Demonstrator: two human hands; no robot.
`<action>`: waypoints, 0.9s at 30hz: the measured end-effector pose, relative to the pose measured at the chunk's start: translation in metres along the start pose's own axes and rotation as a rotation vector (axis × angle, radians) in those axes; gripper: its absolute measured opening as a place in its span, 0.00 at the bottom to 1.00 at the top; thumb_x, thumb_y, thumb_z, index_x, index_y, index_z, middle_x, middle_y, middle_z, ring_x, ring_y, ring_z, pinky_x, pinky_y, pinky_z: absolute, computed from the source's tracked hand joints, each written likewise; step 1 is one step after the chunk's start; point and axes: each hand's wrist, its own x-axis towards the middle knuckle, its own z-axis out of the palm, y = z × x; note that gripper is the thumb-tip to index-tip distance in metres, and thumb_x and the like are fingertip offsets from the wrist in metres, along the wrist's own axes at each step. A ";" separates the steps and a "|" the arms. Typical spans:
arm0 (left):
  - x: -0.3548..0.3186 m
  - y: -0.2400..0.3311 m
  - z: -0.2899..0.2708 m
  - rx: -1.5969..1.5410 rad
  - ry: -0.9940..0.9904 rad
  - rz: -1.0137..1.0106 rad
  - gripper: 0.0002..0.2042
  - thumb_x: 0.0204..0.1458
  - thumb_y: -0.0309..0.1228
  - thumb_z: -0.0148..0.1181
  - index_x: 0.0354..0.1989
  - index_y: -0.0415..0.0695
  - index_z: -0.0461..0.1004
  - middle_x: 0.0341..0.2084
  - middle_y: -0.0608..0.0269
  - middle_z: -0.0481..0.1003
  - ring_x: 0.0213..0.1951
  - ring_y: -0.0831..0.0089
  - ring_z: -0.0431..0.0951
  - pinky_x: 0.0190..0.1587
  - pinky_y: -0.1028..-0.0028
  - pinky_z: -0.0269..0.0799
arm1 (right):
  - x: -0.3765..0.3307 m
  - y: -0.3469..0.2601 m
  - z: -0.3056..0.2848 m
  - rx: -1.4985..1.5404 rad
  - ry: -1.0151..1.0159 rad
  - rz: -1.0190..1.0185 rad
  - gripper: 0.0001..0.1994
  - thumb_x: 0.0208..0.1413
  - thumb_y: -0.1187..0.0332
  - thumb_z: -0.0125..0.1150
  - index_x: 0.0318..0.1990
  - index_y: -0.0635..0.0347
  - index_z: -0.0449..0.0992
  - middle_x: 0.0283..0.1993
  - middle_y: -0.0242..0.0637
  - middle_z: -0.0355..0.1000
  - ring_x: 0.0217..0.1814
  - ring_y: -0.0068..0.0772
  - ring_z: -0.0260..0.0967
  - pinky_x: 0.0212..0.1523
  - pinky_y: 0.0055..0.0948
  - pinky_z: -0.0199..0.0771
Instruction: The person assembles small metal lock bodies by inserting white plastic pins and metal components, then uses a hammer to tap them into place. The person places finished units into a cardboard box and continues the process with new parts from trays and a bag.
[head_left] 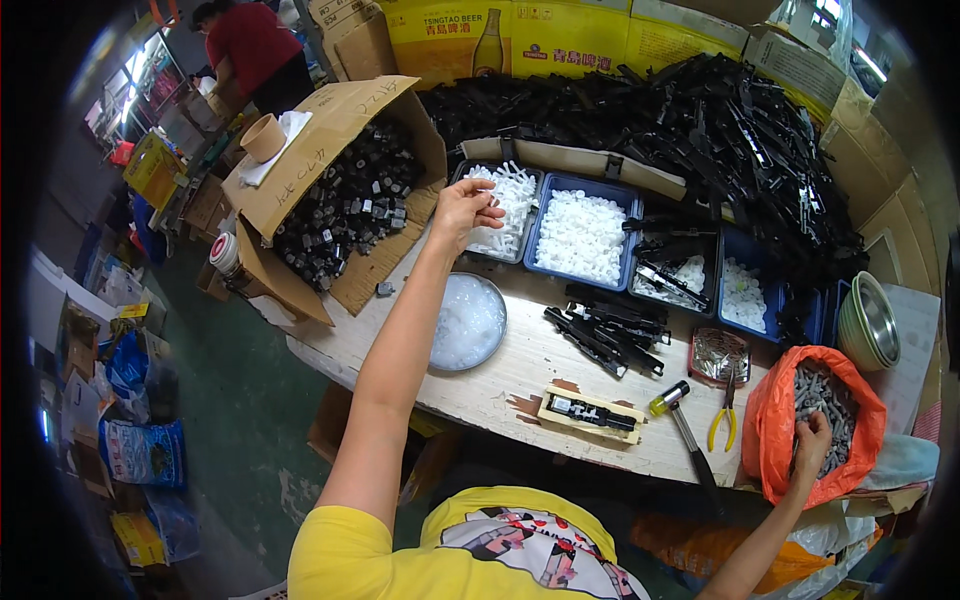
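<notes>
My left hand (466, 213) hangs over a dark tray (515, 258) of white plastic pegs, its fingers loosely bent and apart. My right hand (813, 446) reaches into an orange plastic bag (768, 425) full of small grey parts (838, 392); its fingers are curled in at the parts, and what they pinch is hidden. Between the hands, a pale fixture block (632, 412) on the bench cradles a black assembly (592, 414) with a white piece at its left end. Beside the block lie a hammer (684, 428) with a yellow-green head end and yellow-handled pliers (722, 428).
Blue bins (532, 262) of white pieces line the back, before a heap of black parts (660, 130). Black strips (610, 335), a red dish of pins (718, 355) and a round bowl (468, 322) sit on the bench. A carton (330, 130) of black pieces stands left; a person (258, 55) is beyond.
</notes>
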 end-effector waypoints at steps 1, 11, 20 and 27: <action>-0.005 0.003 0.001 -0.044 0.004 -0.015 0.08 0.51 0.20 0.49 0.39 0.33 0.68 0.23 0.58 0.71 0.24 0.71 0.76 0.22 0.74 0.75 | 0.001 0.003 -0.001 0.028 -0.015 -0.014 0.07 0.43 0.79 0.52 0.32 0.64 0.70 0.25 0.24 0.59 0.25 0.15 0.55 0.25 0.15 0.55; -0.107 0.016 -0.042 0.345 0.116 0.242 0.07 0.44 0.21 0.58 0.33 0.36 0.75 0.21 0.67 0.72 0.23 0.80 0.72 0.24 0.80 0.68 | 0.006 0.019 0.004 0.234 0.095 -0.093 0.07 0.52 0.73 0.56 0.37 0.65 0.70 0.34 0.27 0.65 0.36 0.18 0.60 0.40 0.18 0.61; -0.156 -0.019 -0.084 1.158 0.208 0.424 0.04 0.37 0.18 0.57 0.24 0.38 0.74 0.23 0.55 0.72 0.28 0.58 0.73 0.31 0.65 0.68 | 0.020 0.029 -0.007 0.157 0.284 -0.286 0.05 0.53 0.74 0.55 0.37 0.62 0.69 0.34 0.27 0.65 0.36 0.19 0.61 0.41 0.18 0.61; -0.134 -0.041 -0.085 1.379 0.169 0.508 0.04 0.36 0.16 0.53 0.22 0.38 0.72 0.25 0.54 0.71 0.32 0.56 0.72 0.34 0.61 0.68 | -0.013 -0.022 0.013 0.144 0.322 -0.394 0.13 0.54 0.76 0.51 0.47 0.65 0.67 0.46 0.32 0.64 0.47 0.22 0.61 0.50 0.23 0.60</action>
